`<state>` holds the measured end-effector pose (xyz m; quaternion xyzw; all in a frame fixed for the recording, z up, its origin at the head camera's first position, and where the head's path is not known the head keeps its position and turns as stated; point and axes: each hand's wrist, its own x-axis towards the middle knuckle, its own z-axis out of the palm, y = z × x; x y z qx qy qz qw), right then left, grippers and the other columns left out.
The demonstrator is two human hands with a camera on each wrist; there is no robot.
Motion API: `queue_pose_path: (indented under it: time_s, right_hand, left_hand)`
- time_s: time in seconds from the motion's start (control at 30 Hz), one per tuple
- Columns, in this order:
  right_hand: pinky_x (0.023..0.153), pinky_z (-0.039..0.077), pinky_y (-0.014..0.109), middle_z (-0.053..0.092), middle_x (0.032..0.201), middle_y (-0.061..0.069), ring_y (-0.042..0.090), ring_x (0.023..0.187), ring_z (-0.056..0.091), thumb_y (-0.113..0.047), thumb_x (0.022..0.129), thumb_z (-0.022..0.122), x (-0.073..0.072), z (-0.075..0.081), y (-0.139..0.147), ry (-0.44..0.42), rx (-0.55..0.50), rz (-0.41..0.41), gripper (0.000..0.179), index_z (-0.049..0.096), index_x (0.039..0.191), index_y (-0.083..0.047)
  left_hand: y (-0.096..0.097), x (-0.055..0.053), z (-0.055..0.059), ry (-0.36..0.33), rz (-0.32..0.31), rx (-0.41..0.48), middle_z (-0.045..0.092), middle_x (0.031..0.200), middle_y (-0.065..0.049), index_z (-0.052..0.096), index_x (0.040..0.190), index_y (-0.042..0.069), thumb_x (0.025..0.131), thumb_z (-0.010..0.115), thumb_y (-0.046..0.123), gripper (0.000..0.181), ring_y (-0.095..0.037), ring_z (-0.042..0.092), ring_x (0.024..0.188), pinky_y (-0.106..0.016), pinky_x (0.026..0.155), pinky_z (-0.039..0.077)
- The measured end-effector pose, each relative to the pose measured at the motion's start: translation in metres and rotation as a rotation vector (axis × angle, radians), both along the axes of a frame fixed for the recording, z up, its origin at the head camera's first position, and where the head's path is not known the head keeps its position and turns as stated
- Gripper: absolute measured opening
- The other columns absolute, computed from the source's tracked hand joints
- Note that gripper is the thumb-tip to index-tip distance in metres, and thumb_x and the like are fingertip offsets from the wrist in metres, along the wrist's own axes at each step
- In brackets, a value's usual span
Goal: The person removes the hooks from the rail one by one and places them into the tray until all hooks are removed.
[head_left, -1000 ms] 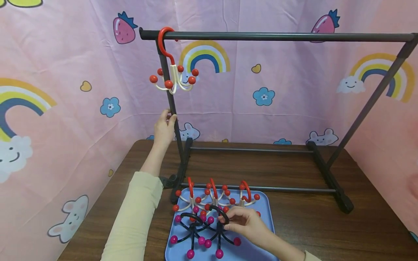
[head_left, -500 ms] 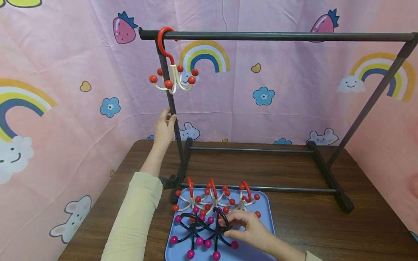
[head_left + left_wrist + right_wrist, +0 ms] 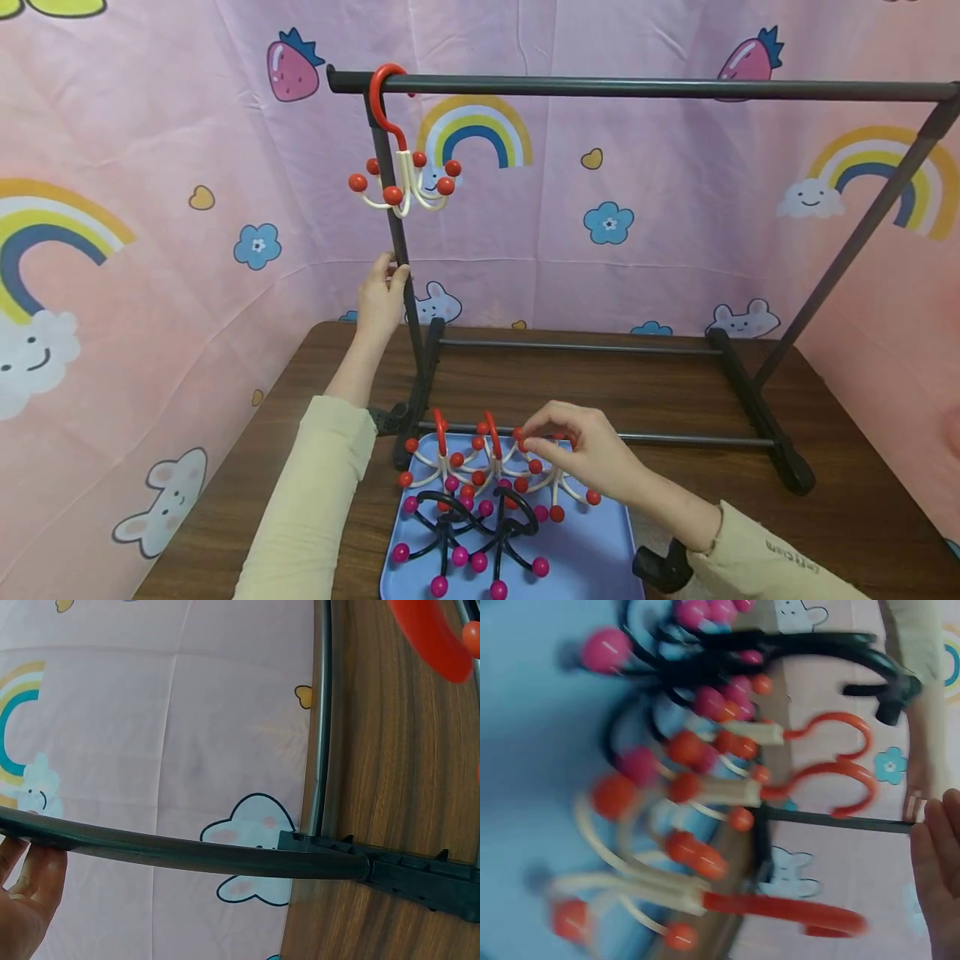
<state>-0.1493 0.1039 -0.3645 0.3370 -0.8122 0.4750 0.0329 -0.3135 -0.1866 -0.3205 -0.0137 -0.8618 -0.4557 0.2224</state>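
Note:
My left hand [image 3: 381,300] grips the slanted left post [image 3: 398,237] of a black garment rack; in the left wrist view its fingertips [image 3: 46,862] touch the post. My right hand [image 3: 592,450] hovers over the tray, thumb and fingers apart, right at the rightmost red-and-white multi-arm hook hanger [image 3: 556,479], whose hook it hides in the head view. The right wrist view shows that red hook [image 3: 780,906] apart from the fingers. Two more such hangers [image 3: 442,467] stand beside it. Nearer stand two black hangers [image 3: 444,531] with magenta balls.
One red-and-white hanger [image 3: 405,171] hangs at the left end of the rack's top bar [image 3: 600,87]. The blue tray [image 3: 600,558] lies on the wooden table [image 3: 750,533], before the rack's lower front bar [image 3: 697,439]. A patterned cloth [image 3: 525,250] stands behind.
My right hand has let go of the right black hanger's hook and moved up and away to the rightmost red-and-white hanger. My left hand keeps its grip on the post.

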Motion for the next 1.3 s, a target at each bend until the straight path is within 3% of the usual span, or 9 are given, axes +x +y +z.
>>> queue_pose_path:
  time_s: [0.13, 0.53, 0.87, 1.03, 1.3]
  right_hand:
    - [0.078, 0.051, 0.030, 0.064, 0.093, -0.008, 0.006, 0.088, 0.060, -0.020, 0.086, 0.063, -0.018, 0.026, -0.005, 0.103, 0.013, 0.000, 0.011, 0.065, 0.096, -0.017]
    - [0.075, 0.051, 0.030, 0.067, 0.094, -0.002, 0.008, 0.086, 0.062, -0.023, 0.085, 0.064, -0.075, 0.111, -0.040, 0.251, -0.057, -0.140, 0.017, 0.065, 0.098, -0.012]
    - [0.082, 0.048, 0.020, 0.063, 0.101, 0.000, 0.007, 0.095, 0.058, -0.021, 0.086, 0.063, -0.102, 0.168, -0.084, 0.301, -0.135, -0.213, 0.021, 0.063, 0.103, -0.009]
    - [0.083, 0.045, 0.015, 0.059, 0.106, 0.000, 0.008, 0.099, 0.053, -0.020, 0.084, 0.065, -0.118, 0.198, -0.109, 0.312, -0.149, -0.247, 0.027, 0.062, 0.109, -0.009]
    - [0.086, 0.042, 0.016, 0.055, 0.120, -0.002, 0.007, 0.110, 0.049, -0.026, 0.084, 0.065, -0.135, 0.222, -0.140, 0.235, -0.059, -0.294, 0.041, 0.055, 0.123, -0.017]
  left_hand:
    - [0.000, 0.000, 0.001, 0.003, 0.002, -0.008, 0.060, 0.111, -0.010, 0.049, 0.118, 0.014, 0.096, 0.040, 0.036, 0.032, -0.026, 0.061, 0.095, -0.042, 0.076, 0.047]
    - [0.002, -0.001, 0.000, 0.004, -0.010, -0.005, 0.060, 0.111, -0.012, 0.048, 0.120, 0.012, 0.096, 0.039, 0.037, 0.036, -0.028, 0.061, 0.095, -0.042, 0.078, 0.047]
    - [0.000, -0.002, 0.000, 0.002, 0.001, 0.010, 0.061, 0.110, -0.011, 0.049, 0.118, 0.012, 0.096, 0.040, 0.036, 0.034, -0.026, 0.061, 0.090, -0.039, 0.073, 0.047]
    - [0.000, -0.001, -0.001, 0.035, -0.008, -0.025, 0.061, 0.108, -0.013, 0.049, 0.120, 0.010, 0.096, 0.041, 0.034, 0.035, -0.028, 0.063, 0.086, -0.040, 0.069, 0.049]
    - [-0.001, 0.001, -0.003, 0.080, -0.038, 0.004, 0.062, 0.103, -0.015, 0.049, 0.121, 0.011, 0.096, 0.043, 0.029, 0.031, -0.029, 0.062, 0.080, -0.038, 0.067, 0.047]
